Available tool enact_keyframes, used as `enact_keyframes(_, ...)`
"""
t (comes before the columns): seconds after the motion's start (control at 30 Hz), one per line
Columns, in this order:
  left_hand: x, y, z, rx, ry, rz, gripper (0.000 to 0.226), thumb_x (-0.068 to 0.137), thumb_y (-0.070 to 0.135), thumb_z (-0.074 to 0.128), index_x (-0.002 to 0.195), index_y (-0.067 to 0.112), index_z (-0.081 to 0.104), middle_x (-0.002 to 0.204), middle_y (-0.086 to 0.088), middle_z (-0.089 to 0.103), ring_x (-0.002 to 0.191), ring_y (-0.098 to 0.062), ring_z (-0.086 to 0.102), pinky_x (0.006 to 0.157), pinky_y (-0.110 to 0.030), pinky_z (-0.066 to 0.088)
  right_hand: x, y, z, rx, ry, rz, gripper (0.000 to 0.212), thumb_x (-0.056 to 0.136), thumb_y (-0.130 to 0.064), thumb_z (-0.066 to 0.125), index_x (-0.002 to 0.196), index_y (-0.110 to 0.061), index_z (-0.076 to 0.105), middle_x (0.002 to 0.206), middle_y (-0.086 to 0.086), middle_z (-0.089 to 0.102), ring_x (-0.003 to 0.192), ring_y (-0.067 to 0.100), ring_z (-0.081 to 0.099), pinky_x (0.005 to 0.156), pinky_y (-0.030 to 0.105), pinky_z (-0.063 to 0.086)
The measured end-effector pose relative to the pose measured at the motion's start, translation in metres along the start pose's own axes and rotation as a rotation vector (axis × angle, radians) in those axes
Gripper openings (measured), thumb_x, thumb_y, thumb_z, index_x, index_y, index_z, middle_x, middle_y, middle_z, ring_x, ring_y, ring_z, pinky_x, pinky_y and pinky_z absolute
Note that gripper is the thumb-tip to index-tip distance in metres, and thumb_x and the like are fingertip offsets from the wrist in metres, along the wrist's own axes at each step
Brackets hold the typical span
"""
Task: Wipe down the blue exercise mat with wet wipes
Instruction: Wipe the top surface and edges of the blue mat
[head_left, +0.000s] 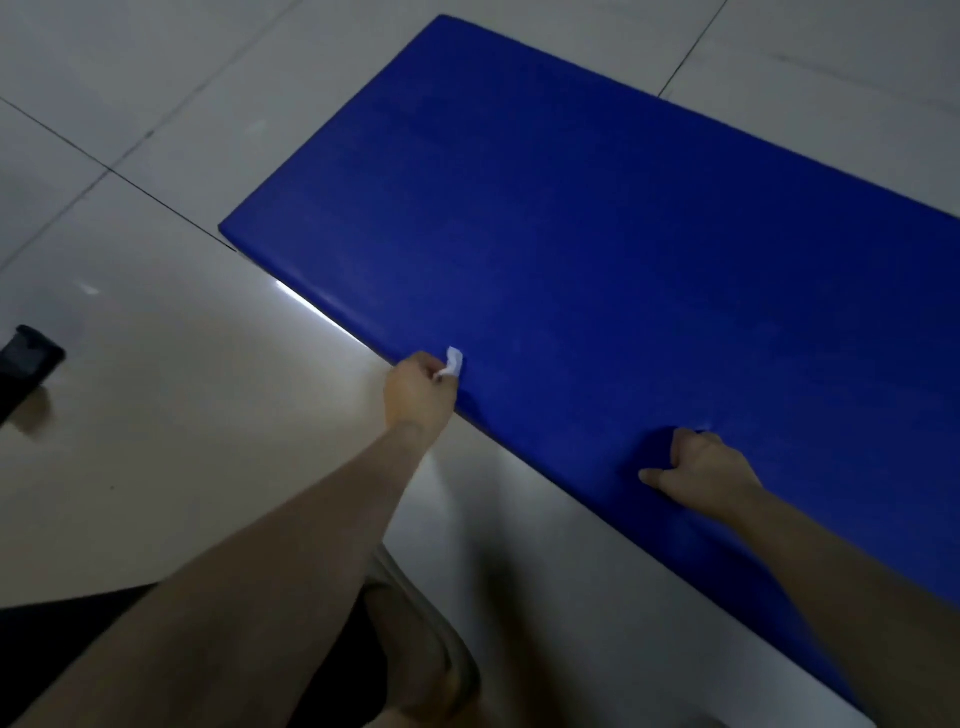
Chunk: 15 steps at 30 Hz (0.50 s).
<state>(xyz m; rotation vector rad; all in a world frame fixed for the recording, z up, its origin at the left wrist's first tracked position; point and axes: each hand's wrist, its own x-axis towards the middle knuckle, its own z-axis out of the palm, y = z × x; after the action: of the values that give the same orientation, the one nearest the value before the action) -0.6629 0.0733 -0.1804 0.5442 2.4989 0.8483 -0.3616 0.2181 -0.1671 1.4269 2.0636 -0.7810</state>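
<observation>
The left hand (418, 395) pinched a small wet wipe (453, 364) in its grip at the near long edge of the blue mat (597, 234), which lay on the floor (182, 441) extending forward and rightward from that grip, while the right hand (701, 473) rested on it, fingers curled, apparently empty.

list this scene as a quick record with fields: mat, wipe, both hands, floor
mat: blue rectangular exercise mat, flat on the floor
floor: pale glossy tiled floor
wipe: small crumpled white wet wipe, at the mat's near edge
left hand: pinches the wipe at that edge
right hand: fingers curled, rests on the mat, nothing visibly held
other: black object on the floor, far left, partly cut off
</observation>
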Motion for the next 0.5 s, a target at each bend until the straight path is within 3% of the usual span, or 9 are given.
enact_keyframes(0.1, -0.049, 0.011, 0.027, -0.03, -0.124, 0.079, 0.049, 0.099, 0.054, 0.055, 0.066, 0.018, 0.054, 0.059, 0.004, 0.054, 0.052, -0.009, 0.049, 0.052, -0.027, 0.043, 0.004, -0.002, -0.001, -0.002, -0.036, 0.024, 0.05, 0.087, -0.051, 0.068, 0.111, -0.012, 0.049, 0.119, 0.01, 0.049, 0.1, 0.028, 0.057, 0.076, 0.036, 0.049)
enact_keyframes(0.2, -0.1, 0.018, 0.06, -0.013, -0.27, 0.164, 0.028, 0.099, 0.041, 0.06, 0.076, 0.025, 0.055, 0.075, 0.006, 0.057, 0.064, -0.008, 0.055, 0.06, -0.026, 0.046, 0.009, -0.003, -0.005, -0.01, -0.073, 0.026, 0.061, 0.086, -0.054, 0.069, 0.123, -0.01, 0.049, 0.127, 0.013, 0.051, 0.106, 0.03, 0.057, 0.08, 0.036, 0.049)
enact_keyframes(0.3, -0.13, 0.024, 0.075, 0.148, -0.377, 0.395, 0.01, 0.099, 0.03, 0.058, 0.096, 0.021, 0.06, 0.098, 0.002, 0.06, 0.083, -0.011, 0.058, 0.074, -0.029, 0.051, 0.011, -0.003, -0.007, -0.032, -0.103, 0.026, 0.069, 0.085, -0.058, 0.068, 0.131, -0.011, 0.047, 0.132, 0.014, 0.052, 0.11, 0.029, 0.057, 0.077, 0.033, 0.044)
enact_keyframes(0.4, -0.109, 0.024, 0.064, 0.361, -0.405, 0.654, 0.026, 0.103, 0.036, 0.047, 0.098, 0.014, 0.06, 0.1, -0.006, 0.057, 0.085, -0.022, 0.056, 0.074, -0.034, 0.047, 0.011, -0.002, -0.006, -0.029, -0.092, 0.017, 0.064, 0.084, -0.059, 0.069, 0.125, -0.013, 0.048, 0.127, 0.012, 0.054, 0.106, 0.026, 0.057, 0.077, 0.033, 0.046)
enact_keyframes(0.5, -0.061, 0.021, 0.042, 0.454, -0.385, 0.507, 0.04, 0.104, 0.048, 0.046, 0.097, 0.011, 0.06, 0.101, -0.01, 0.055, 0.09, -0.029, 0.056, 0.081, -0.041, 0.048, 0.009, -0.001, -0.006, -0.017, -0.088, 0.018, 0.057, 0.086, -0.055, 0.069, 0.119, -0.012, 0.049, 0.124, 0.012, 0.054, 0.102, 0.026, 0.057, 0.078, 0.034, 0.048)
